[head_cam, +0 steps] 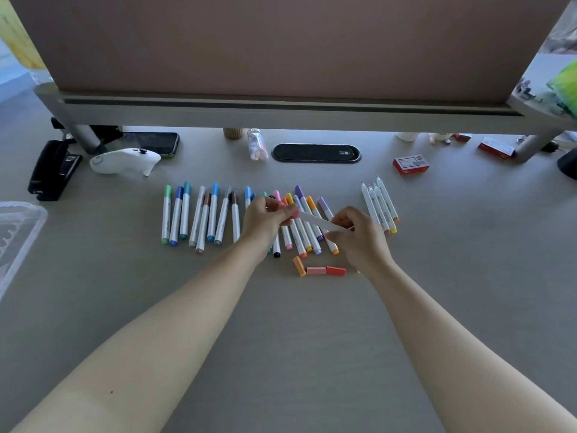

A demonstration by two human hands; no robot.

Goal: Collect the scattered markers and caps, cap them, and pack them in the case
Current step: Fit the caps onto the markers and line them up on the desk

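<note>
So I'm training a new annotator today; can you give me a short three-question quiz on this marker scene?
1. True or false: the loose orange, pink and red caps lie nearer the person than the marker rows.
2. Which hand grips the white marker barrel: A left hand, B right hand?
3. Fill in: the uncapped white markers lie to the ___ of the capped ones.

Key: 1 true; 2 B; 3 right.
</note>
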